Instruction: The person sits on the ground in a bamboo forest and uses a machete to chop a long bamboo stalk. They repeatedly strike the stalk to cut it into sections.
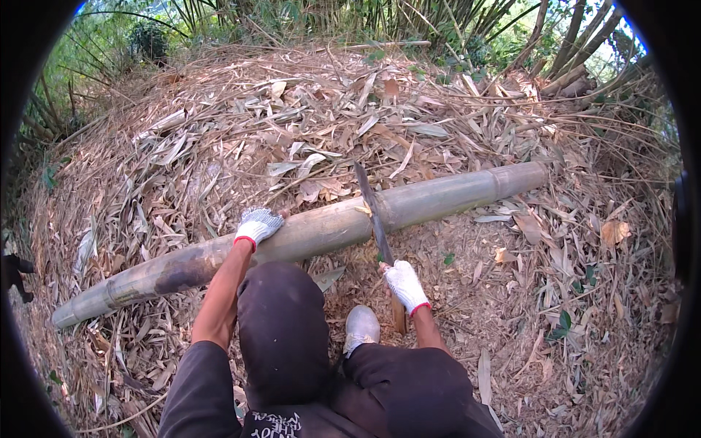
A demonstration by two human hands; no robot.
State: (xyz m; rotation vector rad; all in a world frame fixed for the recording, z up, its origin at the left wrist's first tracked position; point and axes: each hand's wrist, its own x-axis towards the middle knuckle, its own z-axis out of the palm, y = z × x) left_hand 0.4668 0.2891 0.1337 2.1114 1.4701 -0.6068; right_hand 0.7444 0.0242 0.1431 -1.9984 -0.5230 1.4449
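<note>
A thick greenish-tan bamboo pole (445, 196) lies across the leaf-covered ground, from lower left to upper right. My left hand (261, 224), in a white knit glove with a red cuff, rests on its upper side left of the middle, fingers curled over the far side. My right hand (404, 283), gloved the same way, grips a machete (373, 215) by its wooden handle. The dark blade lies over the pole beside a node ring, its tip beyond the far side. Whether the edge is sunk into the bamboo cannot be seen.
Dry bamboo leaves (219, 153) and thin twigs cover the ground. My bent knee (283, 321) is close to the pole, and my pale shoe (362, 326) stands near the machete handle. Bamboo stems (577, 36) rise at the back right, with green growth behind.
</note>
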